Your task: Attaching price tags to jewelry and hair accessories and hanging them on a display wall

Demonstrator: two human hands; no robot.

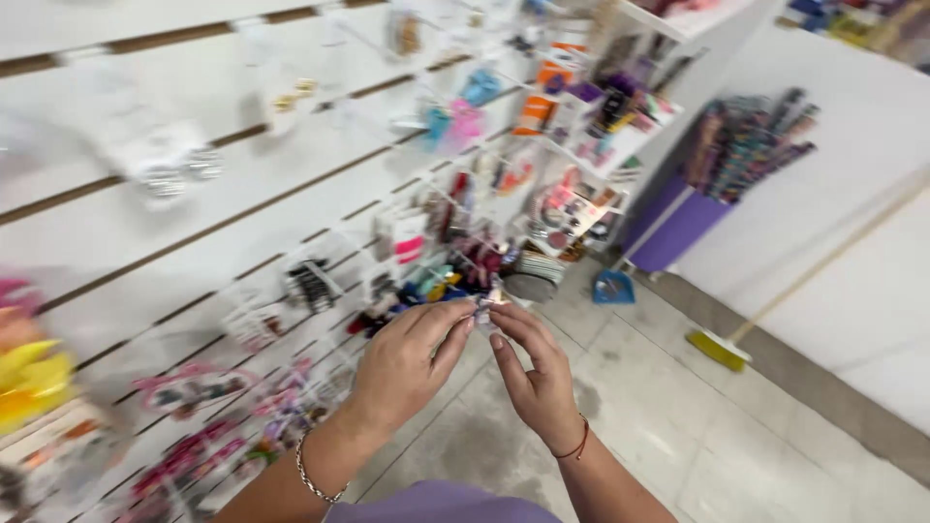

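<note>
Both my hands are raised in front of a white slat wall hung with hair accessories. My left hand and my right hand meet at the fingertips and pinch one small pale item between them; blur hides what it is. A chain bracelet sits on my left wrist, a red cord on my right. Just behind the fingertips hang packets of coloured clips.
The slat wall runs along the left with carded clips and bows. Shelves of small goods stand at the far corner. A purple bin, a blue dustpan and a broom rest on the tiled floor at right.
</note>
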